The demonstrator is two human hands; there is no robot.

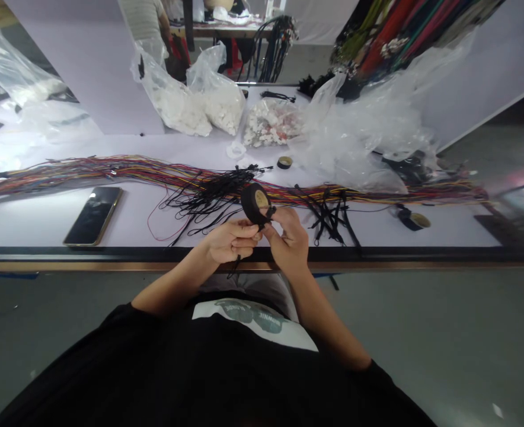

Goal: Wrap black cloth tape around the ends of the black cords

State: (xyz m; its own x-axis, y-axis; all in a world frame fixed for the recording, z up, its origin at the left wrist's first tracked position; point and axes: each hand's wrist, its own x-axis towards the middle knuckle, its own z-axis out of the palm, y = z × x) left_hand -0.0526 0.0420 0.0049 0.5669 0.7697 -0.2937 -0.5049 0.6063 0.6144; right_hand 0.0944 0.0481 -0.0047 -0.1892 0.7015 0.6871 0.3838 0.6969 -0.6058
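Observation:
My left hand (pixel 232 242) is closed, thumb and fingers pinching a thin black cable (pixel 234 268), whose looped end hangs below the palm. My right hand (pixel 289 238) is closed around the near side of a roll of black tape (pixel 249 205), held up just above the left fingertips. Both hands meet in front of my chest, over the table's front edge. Where tape and cable meet, the fingers partly cover them. Behind the hands lies a pile of thin black cables (pixel 213 193); shorter black cable pieces (pixel 331 216) lie to the right.
A long bundle of coloured wires (pixel 146 168) runs across the white table (pixel 31 228). A phone (pixel 93 216) lies at left. Other tape rolls (pixel 284 162) rest behind and at right. Plastic bags of white parts (pixel 224 104) stand along the back; a person (pixel 144 24) is beyond.

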